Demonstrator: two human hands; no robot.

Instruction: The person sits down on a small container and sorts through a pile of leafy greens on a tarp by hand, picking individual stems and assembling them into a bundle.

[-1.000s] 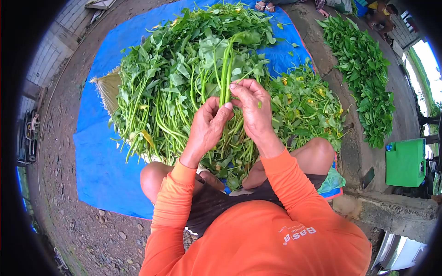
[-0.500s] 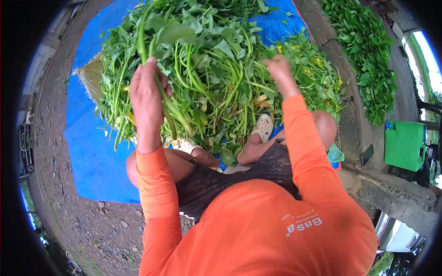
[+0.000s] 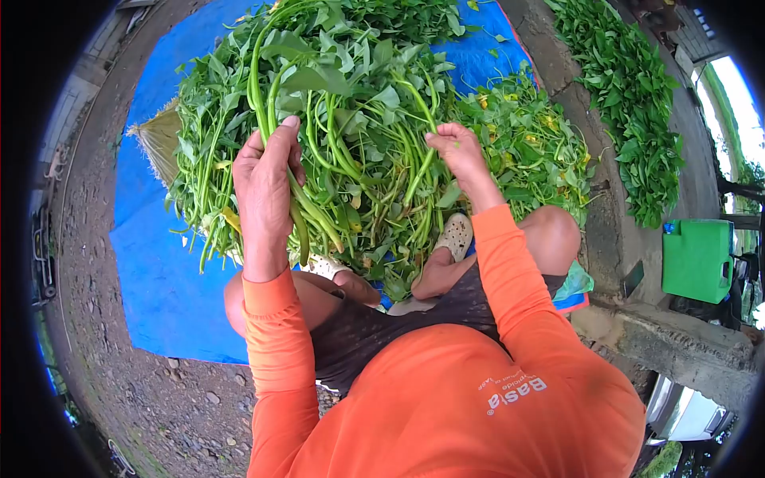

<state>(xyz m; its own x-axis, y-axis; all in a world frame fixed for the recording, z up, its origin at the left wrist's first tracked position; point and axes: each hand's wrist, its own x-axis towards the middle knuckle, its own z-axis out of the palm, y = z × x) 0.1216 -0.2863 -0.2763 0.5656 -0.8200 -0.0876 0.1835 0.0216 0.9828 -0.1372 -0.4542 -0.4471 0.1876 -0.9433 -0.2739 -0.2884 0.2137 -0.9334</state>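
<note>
My left hand (image 3: pixel 267 179) is closed around a few long leafy green stems (image 3: pixel 255 84); their leafy ends rise over the heap and their cut ends hang below my palm. To the right, my right hand (image 3: pixel 466 159) pinches another green stem (image 3: pixel 421 169), thumb and fingers pressed together on it. Beneath both hands lies a large heap of leafy greens (image 3: pixel 358 163), with long stems and a few yellowed leaves mixed in. The heap rests on a blue tarp (image 3: pixel 171 283).
Looser trimmings with yellow leaves (image 3: pixel 534 147) lie right of the heap. Farther right are a long row of leafy greens (image 3: pixel 629 103) and a green plastic container (image 3: pixel 697 259). A frayed woven sack (image 3: pixel 158 143) pokes out at left. My speckled clogs (image 3: pixel 456 235) stand at the heap's near edge.
My right hand has come left and down from above the loose trimmings and now pinches a stem. My left hand keeps hold of its stems, shifted slightly toward me.
</note>
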